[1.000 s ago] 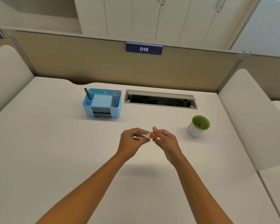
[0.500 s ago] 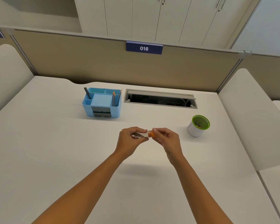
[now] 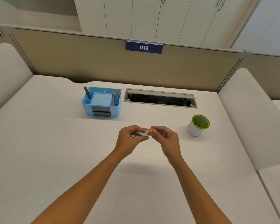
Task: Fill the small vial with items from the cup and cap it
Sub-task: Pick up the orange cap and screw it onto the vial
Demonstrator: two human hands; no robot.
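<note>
Above the desk [image 3: 55,143], the left hand [image 3: 129,139] pinches a clear vial [image 3: 141,134] held sideways — the right hand [image 3: 166,139] pinches its orange cap [image 3: 150,132]. The green-rimmed cup [image 3: 198,125] stands well right. The partition sign [image 3: 144,47] reads "016".

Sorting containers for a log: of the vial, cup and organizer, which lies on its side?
The clear vial, held sideways between both hands; the green-rimmed cup and blue organizer stand upright.

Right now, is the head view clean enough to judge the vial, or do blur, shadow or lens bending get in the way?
Head view: even soft light, faint arm shadow on the desk; wide-angle bending curves the partition; the clear vial is small and its contents unreadable.
</note>
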